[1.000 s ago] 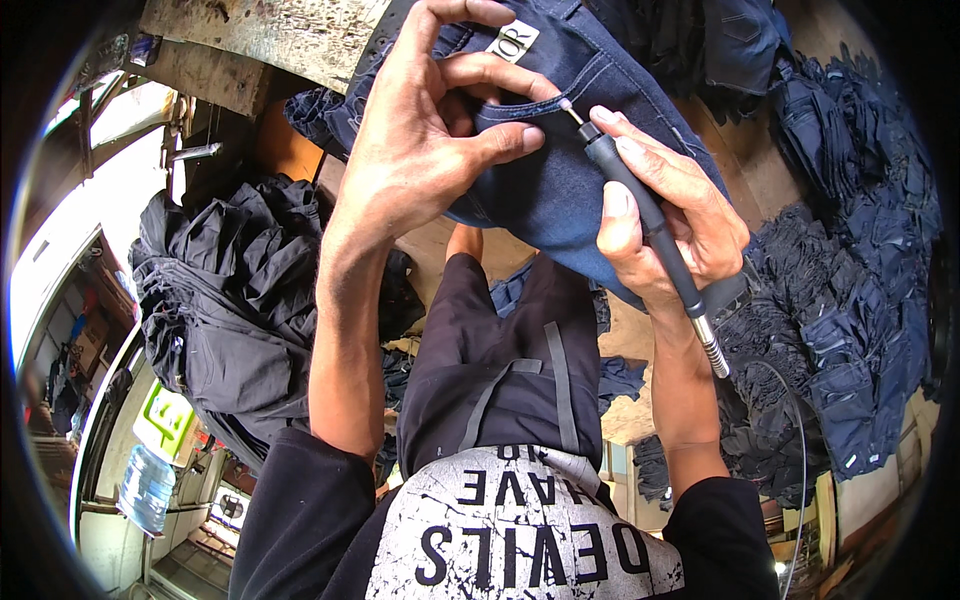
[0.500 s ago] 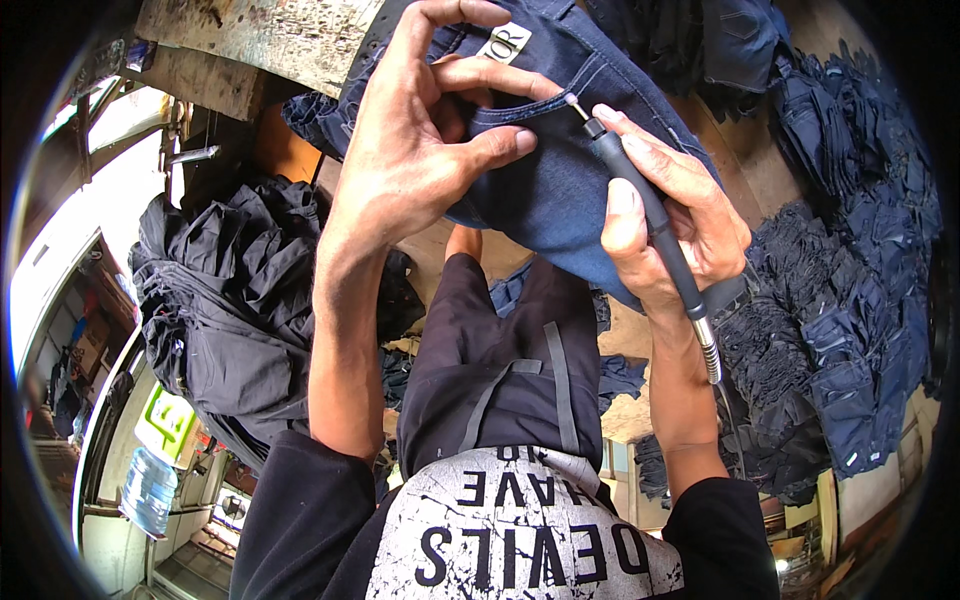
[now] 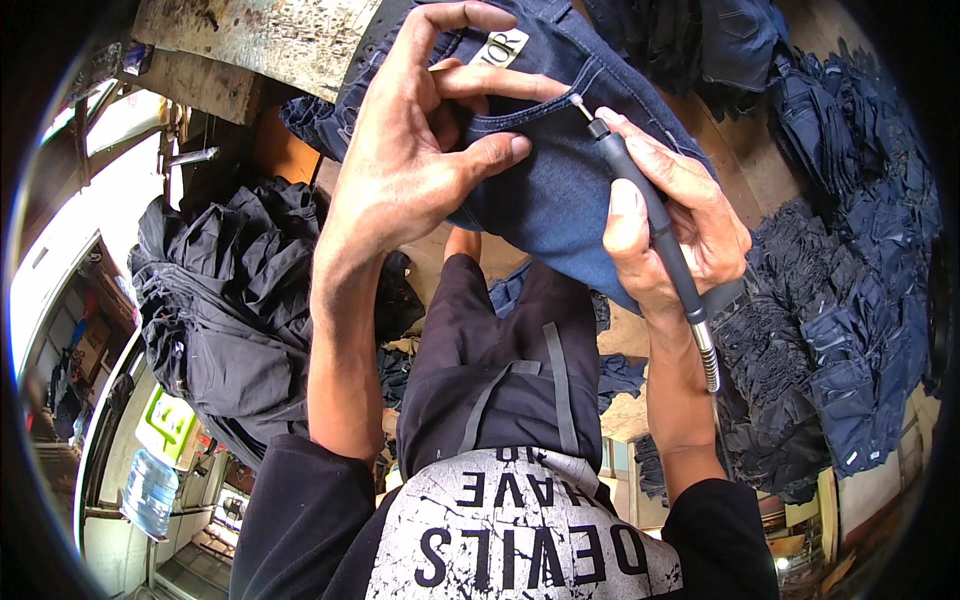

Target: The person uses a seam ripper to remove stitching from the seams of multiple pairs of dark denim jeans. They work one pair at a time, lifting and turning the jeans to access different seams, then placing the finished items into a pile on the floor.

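Observation:
A pair of dark blue jeans (image 3: 560,190) is draped at the top centre, with a pale printed label (image 3: 500,47) near its curved, stitched pocket edge. My left hand (image 3: 400,150) rests on the denim, fingers spread and thumb apart. Its index finger stretches along the pocket opening toward the seam corner. In my right hand (image 3: 690,220) is a black pen-shaped rotary tool (image 3: 655,205), gripped between thumb and fingers, a metal spring sleeve at its rear. The tool's small rounded tip is at the pocket corner, beside my left index fingertip; whether it touches the cloth I cannot tell.
A worn wooden board (image 3: 260,40) lies at the top left, by the jeans. Black garments (image 3: 240,310) are heaped at the left, and stacks of dark denim (image 3: 850,300) fill the right. A large clear water bottle (image 3: 150,490) stands at the lower left.
The tool tip and my left index fingertip have shifted very slightly right and down along the pocket corner. Both hands otherwise keep the same pose.

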Demonstrator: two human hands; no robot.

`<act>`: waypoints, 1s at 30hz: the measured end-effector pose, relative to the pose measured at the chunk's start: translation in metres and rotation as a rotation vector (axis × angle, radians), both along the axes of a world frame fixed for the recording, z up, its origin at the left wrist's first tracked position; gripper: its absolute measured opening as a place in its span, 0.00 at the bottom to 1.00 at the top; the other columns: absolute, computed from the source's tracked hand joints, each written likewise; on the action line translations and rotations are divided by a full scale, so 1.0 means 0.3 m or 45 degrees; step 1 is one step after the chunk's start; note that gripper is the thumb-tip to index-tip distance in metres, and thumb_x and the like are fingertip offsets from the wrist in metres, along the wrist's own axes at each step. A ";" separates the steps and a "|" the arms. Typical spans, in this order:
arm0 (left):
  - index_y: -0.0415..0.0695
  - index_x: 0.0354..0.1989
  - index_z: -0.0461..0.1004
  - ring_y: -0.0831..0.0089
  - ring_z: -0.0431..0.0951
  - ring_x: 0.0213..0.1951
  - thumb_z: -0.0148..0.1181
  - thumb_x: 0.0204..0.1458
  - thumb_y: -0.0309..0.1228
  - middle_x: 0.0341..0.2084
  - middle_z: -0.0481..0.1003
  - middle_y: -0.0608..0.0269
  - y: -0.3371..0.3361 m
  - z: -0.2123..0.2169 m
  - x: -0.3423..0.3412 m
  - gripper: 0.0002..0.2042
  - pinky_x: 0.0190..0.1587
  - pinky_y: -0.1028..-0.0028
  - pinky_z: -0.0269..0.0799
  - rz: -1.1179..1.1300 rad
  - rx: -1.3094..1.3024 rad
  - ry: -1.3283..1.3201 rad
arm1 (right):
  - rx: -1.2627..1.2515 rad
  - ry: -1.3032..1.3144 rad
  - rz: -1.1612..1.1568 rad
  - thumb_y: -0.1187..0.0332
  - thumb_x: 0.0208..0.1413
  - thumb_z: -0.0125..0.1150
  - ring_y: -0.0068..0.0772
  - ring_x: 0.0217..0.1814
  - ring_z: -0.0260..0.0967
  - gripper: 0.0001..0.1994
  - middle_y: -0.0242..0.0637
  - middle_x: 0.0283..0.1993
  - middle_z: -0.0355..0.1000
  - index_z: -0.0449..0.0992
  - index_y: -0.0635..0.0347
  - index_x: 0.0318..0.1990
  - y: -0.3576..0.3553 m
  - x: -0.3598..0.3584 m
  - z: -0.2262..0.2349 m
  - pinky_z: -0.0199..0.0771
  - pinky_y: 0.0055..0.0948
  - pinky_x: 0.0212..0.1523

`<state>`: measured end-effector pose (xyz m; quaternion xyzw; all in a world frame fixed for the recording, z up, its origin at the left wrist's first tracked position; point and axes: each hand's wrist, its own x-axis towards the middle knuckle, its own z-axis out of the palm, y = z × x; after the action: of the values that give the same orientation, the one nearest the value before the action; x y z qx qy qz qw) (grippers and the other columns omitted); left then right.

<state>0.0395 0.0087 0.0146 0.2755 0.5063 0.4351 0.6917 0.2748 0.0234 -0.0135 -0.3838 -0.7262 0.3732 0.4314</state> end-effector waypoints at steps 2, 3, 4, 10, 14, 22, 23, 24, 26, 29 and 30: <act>0.45 0.71 0.56 0.68 0.79 0.62 0.68 0.56 0.08 0.57 0.83 0.45 0.002 0.004 0.002 0.38 0.65 0.68 0.73 -0.010 -0.008 0.030 | -0.003 -0.002 -0.014 0.80 0.60 0.68 0.50 0.55 0.86 0.15 0.63 0.53 0.84 0.80 0.75 0.53 -0.001 0.000 -0.001 0.88 0.38 0.58; 0.45 0.71 0.56 0.68 0.79 0.62 0.68 0.56 0.09 0.57 0.83 0.45 0.003 0.005 0.003 0.38 0.65 0.68 0.73 -0.015 -0.011 0.044 | -0.007 -0.003 -0.017 0.80 0.60 0.68 0.49 0.55 0.86 0.15 0.63 0.53 0.84 0.80 0.75 0.53 -0.001 0.000 -0.002 0.88 0.38 0.58; 0.45 0.71 0.56 0.67 0.79 0.63 0.68 0.57 0.09 0.58 0.83 0.45 0.004 0.006 0.004 0.38 0.65 0.68 0.73 -0.016 -0.013 0.033 | -0.008 0.006 -0.027 0.80 0.61 0.68 0.49 0.55 0.86 0.14 0.63 0.52 0.84 0.80 0.75 0.54 -0.001 0.000 -0.004 0.88 0.38 0.58; 0.44 0.71 0.56 0.66 0.77 0.65 0.66 0.58 0.08 0.59 0.82 0.43 0.010 0.017 0.002 0.37 0.68 0.66 0.71 -0.035 -0.006 -0.022 | -0.052 0.028 -0.050 0.78 0.62 0.68 0.49 0.55 0.86 0.14 0.64 0.52 0.83 0.79 0.76 0.54 -0.004 0.001 -0.006 0.87 0.38 0.58; 0.44 0.71 0.57 0.69 0.79 0.63 0.68 0.57 0.09 0.59 0.83 0.46 0.006 0.013 0.017 0.37 0.65 0.68 0.73 0.012 -0.008 0.000 | -0.066 0.024 -0.043 0.78 0.63 0.68 0.48 0.55 0.86 0.15 0.64 0.52 0.83 0.79 0.77 0.54 -0.001 0.003 -0.005 0.87 0.38 0.58; 0.42 0.72 0.61 0.70 0.80 0.64 0.74 0.55 0.16 0.57 0.86 0.51 0.007 -0.005 -0.006 0.37 0.68 0.68 0.72 -0.204 0.288 0.536 | -0.111 0.027 -0.123 0.78 0.62 0.70 0.48 0.55 0.85 0.14 0.63 0.52 0.83 0.79 0.77 0.53 -0.008 -0.008 -0.003 0.87 0.37 0.58; 0.42 0.72 0.61 0.70 0.80 0.64 0.74 0.54 0.16 0.57 0.86 0.52 0.007 -0.004 -0.008 0.37 0.68 0.68 0.72 -0.203 0.288 0.535 | -0.108 0.021 -0.131 0.78 0.62 0.69 0.48 0.55 0.86 0.14 0.63 0.52 0.83 0.79 0.77 0.53 -0.008 -0.009 -0.002 0.87 0.37 0.58; 0.42 0.72 0.61 0.70 0.80 0.63 0.74 0.54 0.16 0.56 0.86 0.52 0.008 -0.003 -0.009 0.37 0.68 0.68 0.72 -0.201 0.288 0.535 | -0.122 0.028 -0.139 0.78 0.62 0.69 0.48 0.55 0.86 0.14 0.63 0.52 0.83 0.80 0.77 0.52 -0.007 -0.011 -0.001 0.88 0.37 0.57; 0.42 0.72 0.61 0.70 0.80 0.63 0.73 0.54 0.15 0.57 0.86 0.52 0.009 0.001 -0.004 0.37 0.68 0.69 0.72 -0.221 0.324 0.564 | -0.090 0.002 -0.165 0.79 0.62 0.69 0.48 0.55 0.86 0.13 0.63 0.52 0.83 0.80 0.77 0.52 -0.007 -0.017 0.000 0.88 0.37 0.57; 0.43 0.72 0.62 0.72 0.80 0.63 0.71 0.55 0.14 0.58 0.85 0.53 0.006 0.013 0.010 0.37 0.67 0.70 0.73 -0.172 0.233 0.484 | -0.098 -0.036 -0.189 0.79 0.61 0.69 0.47 0.54 0.86 0.13 0.62 0.52 0.83 0.80 0.77 0.52 -0.008 -0.022 0.006 0.89 0.36 0.56; 0.43 0.72 0.62 0.72 0.80 0.63 0.71 0.55 0.13 0.59 0.85 0.53 0.004 0.019 0.014 0.36 0.66 0.71 0.73 -0.142 0.179 0.436 | -0.120 -0.039 -0.195 0.79 0.61 0.69 0.47 0.54 0.86 0.13 0.62 0.52 0.83 0.80 0.77 0.52 -0.009 -0.022 0.008 0.89 0.36 0.56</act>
<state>0.0436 0.0100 0.0203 0.4207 0.5691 0.3771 0.5974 0.2681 0.0207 -0.0112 -0.4638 -0.6829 0.3669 0.4289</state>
